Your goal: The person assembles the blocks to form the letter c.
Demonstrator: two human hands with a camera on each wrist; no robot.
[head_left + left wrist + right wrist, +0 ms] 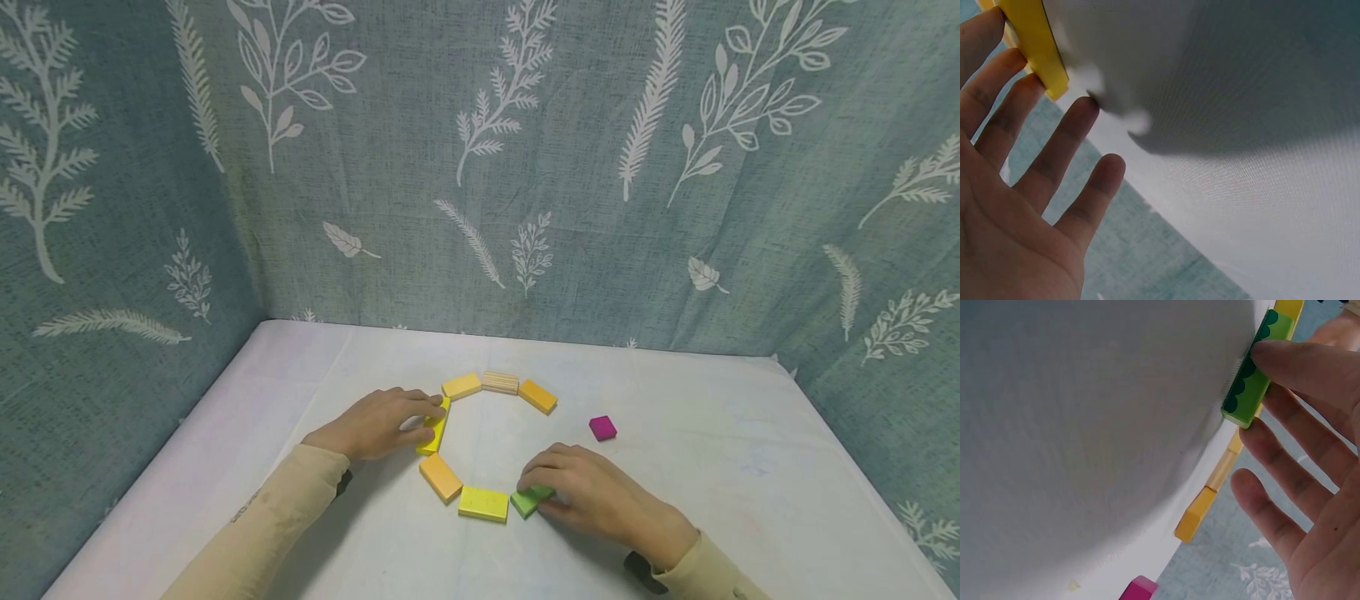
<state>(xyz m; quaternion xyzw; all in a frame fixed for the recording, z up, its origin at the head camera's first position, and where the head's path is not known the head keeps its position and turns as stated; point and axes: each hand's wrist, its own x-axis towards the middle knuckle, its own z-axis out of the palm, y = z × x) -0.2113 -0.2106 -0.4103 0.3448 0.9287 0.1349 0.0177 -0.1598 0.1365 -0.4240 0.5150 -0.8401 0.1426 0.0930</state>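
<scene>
In the head view my left hand (378, 423) rests its fingertips on a long yellow block (425, 447) at the left of a ring of blocks. The left wrist view has several of its fingertips along one side of that block, the other fingers extended. My right hand (592, 492) pinches a green block (1252, 381) with a dark green scalloped edge between thumb and fingers. The green block sits beside the right end of a bright yellow block (483, 504) at the front. An orange block (441, 477) lies between the two yellow ones.
At the back of the ring lie a pale yellow block (461, 386), a striped wooden block (500, 382) and a deep orange block (538, 396). A magenta block (603, 428) lies apart on the right. A white cloth (712, 475) covers the table; patterned curtains (405, 183) stand behind.
</scene>
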